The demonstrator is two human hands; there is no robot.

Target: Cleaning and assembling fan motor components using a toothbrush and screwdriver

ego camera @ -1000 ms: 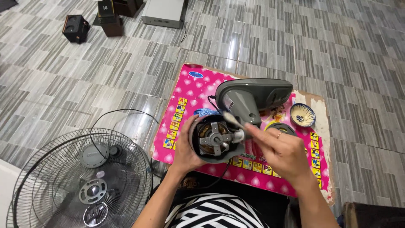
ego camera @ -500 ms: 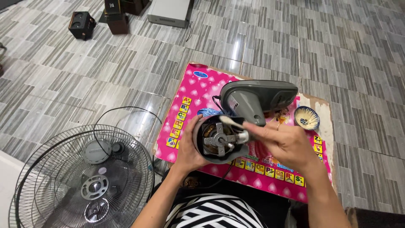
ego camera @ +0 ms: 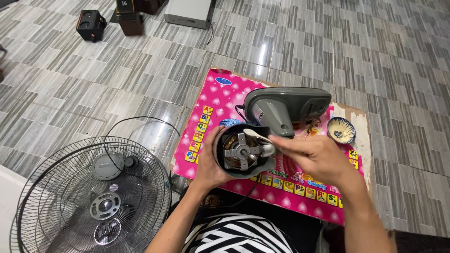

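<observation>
My left hand (ego camera: 210, 165) grips the round motor housing (ego camera: 240, 151) of a grey fan body (ego camera: 286, 110), its open face turned up toward me. Copper windings and a metal bracket show inside. My right hand (ego camera: 315, 158) pinches a thin light-coloured stick (ego camera: 257, 135), whose tip rests at the motor's upper rim. The fan body lies on a pink printed mat (ego camera: 225, 100) on the floor.
A wire fan grille (ego camera: 89, 201) with a round grey cap lies on the tiled floor at lower left, a black cord looping beside it. A small patterned bowl (ego camera: 341, 130) sits on the mat's right side. Dark boxes (ego camera: 91, 24) and a grey device (ego camera: 189, 13) stand far back.
My right hand has shifted slightly, bringing the stick's tip across the motor's top edge. The left hand keeps the same hold on the housing.
</observation>
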